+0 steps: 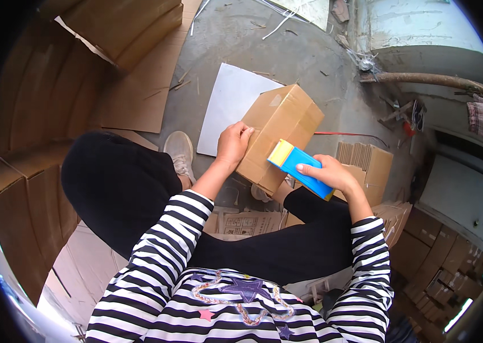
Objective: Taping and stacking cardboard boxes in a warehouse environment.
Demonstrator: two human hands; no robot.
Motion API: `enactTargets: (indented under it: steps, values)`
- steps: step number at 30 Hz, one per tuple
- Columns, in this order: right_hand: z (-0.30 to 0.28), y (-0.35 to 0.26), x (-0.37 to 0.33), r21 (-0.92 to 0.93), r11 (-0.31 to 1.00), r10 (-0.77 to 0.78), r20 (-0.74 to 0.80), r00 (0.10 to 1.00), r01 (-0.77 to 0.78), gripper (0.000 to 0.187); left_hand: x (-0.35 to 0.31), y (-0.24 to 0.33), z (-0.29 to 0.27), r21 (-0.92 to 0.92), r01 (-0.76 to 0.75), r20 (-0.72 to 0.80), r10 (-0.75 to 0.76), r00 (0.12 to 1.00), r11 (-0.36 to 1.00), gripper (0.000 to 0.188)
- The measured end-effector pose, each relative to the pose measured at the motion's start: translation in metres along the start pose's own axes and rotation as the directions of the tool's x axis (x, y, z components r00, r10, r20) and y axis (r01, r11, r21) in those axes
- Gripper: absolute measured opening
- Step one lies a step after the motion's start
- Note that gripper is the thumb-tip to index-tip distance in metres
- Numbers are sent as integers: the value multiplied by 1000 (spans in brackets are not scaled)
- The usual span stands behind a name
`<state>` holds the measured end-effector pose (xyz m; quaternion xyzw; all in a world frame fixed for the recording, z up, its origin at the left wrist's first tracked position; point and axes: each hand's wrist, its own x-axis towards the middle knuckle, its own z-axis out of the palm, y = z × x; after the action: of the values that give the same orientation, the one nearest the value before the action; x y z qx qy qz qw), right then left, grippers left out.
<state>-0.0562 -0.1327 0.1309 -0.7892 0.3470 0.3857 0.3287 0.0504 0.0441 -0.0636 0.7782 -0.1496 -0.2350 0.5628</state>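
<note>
A brown cardboard box (pixel 278 123) stands tilted between my legs, in front of me. My left hand (pixel 234 144) is at its left side, fingers bent and pressed against the cardboard near the upper edge. In my right hand (pixel 333 171) is a flat, blue, block-shaped tool (pixel 304 170) with a yellow end; its exact kind is not clear. My thumb lies on top of the tool, and the fingers under it are mostly hidden. The tool's yellow end is against or just over the box's near side; I cannot tell whether they touch.
A white board (pixel 225 103) lies on the concrete floor behind the box. Folded cartons (pixel 375 166) stand at the right, and large cardboard sheets (pixel 138 94) fill the left. A thin red strap (pixel 355 135) runs along the floor. Farther right is a wooden pole (pixel 424 80).
</note>
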Motion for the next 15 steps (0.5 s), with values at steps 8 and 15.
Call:
enactTargets:
  steps: [8, 15]
  values:
    - [1, 7, 6, 17, 1000, 17, -30, 999, -16, 73, 0, -2, -3, 239, 158, 79, -181, 980, 958, 26]
    - [2, 18, 11, 62, 998, -3, -16, 1000, 4, 72, -7, 23, -18, 278, 108, 19, -118, 993, 954, 25]
